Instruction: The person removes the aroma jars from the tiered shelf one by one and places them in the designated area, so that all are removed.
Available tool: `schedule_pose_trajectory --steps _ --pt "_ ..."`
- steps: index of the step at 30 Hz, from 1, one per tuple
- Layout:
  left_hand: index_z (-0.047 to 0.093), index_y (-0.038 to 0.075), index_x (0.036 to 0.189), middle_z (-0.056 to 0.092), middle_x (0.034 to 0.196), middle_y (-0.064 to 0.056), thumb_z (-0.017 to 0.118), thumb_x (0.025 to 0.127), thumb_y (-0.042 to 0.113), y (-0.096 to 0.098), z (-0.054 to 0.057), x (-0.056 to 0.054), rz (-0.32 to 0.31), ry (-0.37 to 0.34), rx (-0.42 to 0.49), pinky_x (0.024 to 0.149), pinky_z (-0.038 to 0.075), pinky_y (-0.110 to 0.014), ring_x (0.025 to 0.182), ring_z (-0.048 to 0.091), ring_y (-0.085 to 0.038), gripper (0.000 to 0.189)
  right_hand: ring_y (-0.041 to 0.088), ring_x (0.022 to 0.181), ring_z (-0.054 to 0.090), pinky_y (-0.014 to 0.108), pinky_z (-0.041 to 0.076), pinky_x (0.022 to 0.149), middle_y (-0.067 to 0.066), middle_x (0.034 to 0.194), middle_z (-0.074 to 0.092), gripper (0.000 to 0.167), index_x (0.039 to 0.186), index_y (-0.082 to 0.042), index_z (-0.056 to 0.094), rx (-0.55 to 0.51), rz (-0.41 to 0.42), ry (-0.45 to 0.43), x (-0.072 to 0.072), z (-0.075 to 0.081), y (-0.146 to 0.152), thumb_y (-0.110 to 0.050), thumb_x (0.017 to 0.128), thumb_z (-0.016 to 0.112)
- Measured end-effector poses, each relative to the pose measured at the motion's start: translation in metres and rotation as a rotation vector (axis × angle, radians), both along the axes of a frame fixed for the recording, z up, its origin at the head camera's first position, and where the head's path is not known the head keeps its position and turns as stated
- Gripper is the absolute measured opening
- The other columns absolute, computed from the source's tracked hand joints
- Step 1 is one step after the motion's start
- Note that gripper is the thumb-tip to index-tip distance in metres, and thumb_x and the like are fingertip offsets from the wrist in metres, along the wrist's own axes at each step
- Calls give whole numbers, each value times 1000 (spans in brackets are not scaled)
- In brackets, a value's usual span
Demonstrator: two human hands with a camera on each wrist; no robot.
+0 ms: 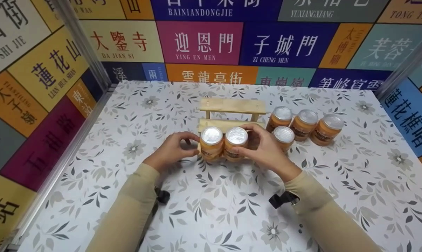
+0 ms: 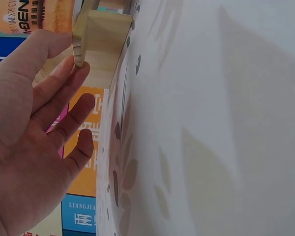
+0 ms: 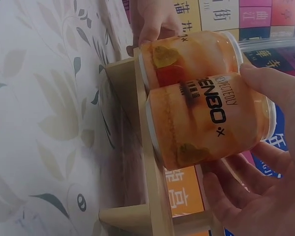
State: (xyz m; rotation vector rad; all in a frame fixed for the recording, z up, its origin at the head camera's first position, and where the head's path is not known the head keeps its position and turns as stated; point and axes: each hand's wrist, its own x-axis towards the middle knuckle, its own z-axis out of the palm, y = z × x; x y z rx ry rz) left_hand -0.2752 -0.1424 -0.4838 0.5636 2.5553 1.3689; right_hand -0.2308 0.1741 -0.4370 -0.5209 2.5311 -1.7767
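Note:
A small stepped wooden rack (image 1: 232,105) stands mid-table. Two orange-labelled cans with silver lids, a left can (image 1: 211,142) and a right can (image 1: 235,142), stand side by side on its front board. My left hand (image 1: 172,149) pinches the left end of that board (image 2: 79,43) between thumb and fingertips, as the left wrist view shows. With thumb and fingers on either side, my right hand (image 1: 268,149) holds the right can. In the right wrist view the two cans touch, and the right can's label (image 3: 210,103) faces the camera.
Right of the rack, several more such cans stand on the table: three in a back row, including a middle can (image 1: 304,124), and a front can (image 1: 284,136) just behind my right hand. The table (image 1: 144,217) has a leaf-patterned cover. Printed panels (image 1: 203,42) rise behind it.

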Motion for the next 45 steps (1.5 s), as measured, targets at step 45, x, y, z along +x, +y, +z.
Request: schedule_pose_trajectory --steps 45 --pt "73 20 120 71 121 3 83 86 23 1 0 -1 29 -20 -29 103 49 -41 110 63 -20 36 17 109 63 24 53 90 5 118 66 56 129 -3 65 -92 -146 45 23 27 58 0 78 87"
